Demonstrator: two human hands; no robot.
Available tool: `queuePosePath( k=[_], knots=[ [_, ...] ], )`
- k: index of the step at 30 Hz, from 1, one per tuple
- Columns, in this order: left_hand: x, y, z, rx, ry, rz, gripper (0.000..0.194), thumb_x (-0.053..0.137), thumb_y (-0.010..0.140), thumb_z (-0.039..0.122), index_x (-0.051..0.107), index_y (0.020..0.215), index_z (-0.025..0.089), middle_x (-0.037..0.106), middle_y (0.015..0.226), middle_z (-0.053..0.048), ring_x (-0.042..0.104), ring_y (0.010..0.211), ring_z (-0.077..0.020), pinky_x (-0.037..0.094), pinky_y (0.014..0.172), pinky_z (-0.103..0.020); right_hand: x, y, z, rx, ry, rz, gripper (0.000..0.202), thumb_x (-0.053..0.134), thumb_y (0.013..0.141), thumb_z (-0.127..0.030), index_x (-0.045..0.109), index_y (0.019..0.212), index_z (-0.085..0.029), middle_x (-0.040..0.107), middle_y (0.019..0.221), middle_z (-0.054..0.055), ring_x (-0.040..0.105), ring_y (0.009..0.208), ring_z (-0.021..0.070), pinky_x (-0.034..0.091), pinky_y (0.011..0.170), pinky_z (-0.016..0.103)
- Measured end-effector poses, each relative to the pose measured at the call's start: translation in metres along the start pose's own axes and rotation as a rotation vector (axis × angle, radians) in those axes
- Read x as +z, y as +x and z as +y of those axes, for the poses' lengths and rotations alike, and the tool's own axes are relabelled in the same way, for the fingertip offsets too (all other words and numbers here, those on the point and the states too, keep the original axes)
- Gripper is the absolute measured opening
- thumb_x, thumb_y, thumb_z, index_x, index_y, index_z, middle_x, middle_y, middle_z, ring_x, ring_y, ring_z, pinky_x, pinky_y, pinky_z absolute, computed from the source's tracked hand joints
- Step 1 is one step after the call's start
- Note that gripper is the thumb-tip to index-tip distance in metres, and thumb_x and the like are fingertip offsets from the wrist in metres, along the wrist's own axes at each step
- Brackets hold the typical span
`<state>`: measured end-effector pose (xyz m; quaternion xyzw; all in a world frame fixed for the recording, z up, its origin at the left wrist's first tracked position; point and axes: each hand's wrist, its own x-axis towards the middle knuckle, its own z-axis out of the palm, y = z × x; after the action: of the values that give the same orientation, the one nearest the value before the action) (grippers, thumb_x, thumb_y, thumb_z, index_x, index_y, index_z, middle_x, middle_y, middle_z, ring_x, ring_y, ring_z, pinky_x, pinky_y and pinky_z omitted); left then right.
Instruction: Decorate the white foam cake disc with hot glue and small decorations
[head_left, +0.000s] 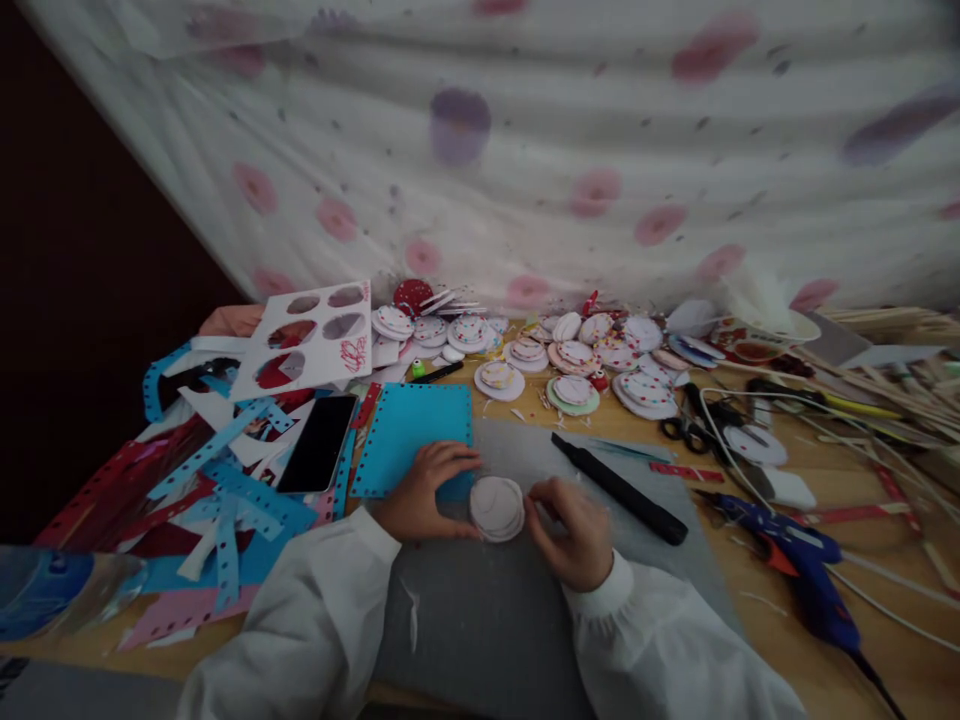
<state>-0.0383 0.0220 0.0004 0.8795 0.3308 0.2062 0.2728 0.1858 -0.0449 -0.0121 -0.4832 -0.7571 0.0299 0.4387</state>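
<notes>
A small stack of round white paper discs (496,508) lies on the grey mat (480,610), between my two hands. At its left side my left hand (431,495) has thumb and fingers stretched apart; the thumb tip meets the rim of the discs, and the fingers reach over the blue punched sheet (416,430). My right hand (574,530) is closed in a pinch at the right rim of the stack. Whatever sits between its fingertips, if anything, is hidden or too small to name.
Right of the mat's middle lies a black pen-like tool (622,490); beyond it are a blue glue gun (795,560) and scissors (690,432). Finished-looking disc stacks (574,392) line the back. Paper scraps (225,490) and a phone (319,445) lie left, near a plastic bottle (60,590).
</notes>
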Motion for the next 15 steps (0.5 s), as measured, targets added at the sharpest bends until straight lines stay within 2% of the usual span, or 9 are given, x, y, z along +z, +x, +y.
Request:
queuePosePath(
  k=[4, 9, 15],
  knots=[
    [0.002, 0.001, 0.002, 0.032, 0.045, 0.008, 0.07, 0.072, 0.058, 0.062, 0.058, 0.116, 0.025, 0.058, 0.123, -0.008, 0.045, 0.119, -0.0284, 0.028, 0.104, -0.045, 0.0, 0.001, -0.005, -0.083, 0.076, -0.164, 0.008, 0.054, 0.082, -0.018, 0.057, 0.089, -0.018, 0.059, 0.077, 0.004, 0.058, 0.063, 0.0132, 0.045, 0.054, 0.023],
    [0.004, 0.002, 0.003, 0.039, 0.088, 0.025, 0.058, 0.071, 0.061, 0.062, 0.061, 0.103, 0.024, 0.06, 0.115, -0.007, 0.048, 0.114, -0.0273, 0.03, 0.101, -0.043, 0.006, -0.001, -0.003, -0.12, 0.15, -0.297, 0.016, 0.057, 0.082, -0.018, 0.058, 0.097, -0.019, 0.062, 0.091, 0.008, 0.062, 0.078, 0.0174, 0.052, 0.066, 0.027],
    [0.004, 0.003, 0.002, 0.021, 0.081, 0.005, 0.07, 0.069, 0.06, 0.065, 0.055, 0.116, 0.023, 0.059, 0.116, -0.008, 0.048, 0.113, -0.0276, 0.03, 0.1, -0.043, 0.01, -0.004, -0.001, -0.12, 0.243, -0.334, 0.02, 0.057, 0.083, -0.017, 0.058, 0.103, -0.02, 0.062, 0.091, 0.009, 0.061, 0.082, 0.0186, 0.053, 0.07, 0.03]
  ],
)
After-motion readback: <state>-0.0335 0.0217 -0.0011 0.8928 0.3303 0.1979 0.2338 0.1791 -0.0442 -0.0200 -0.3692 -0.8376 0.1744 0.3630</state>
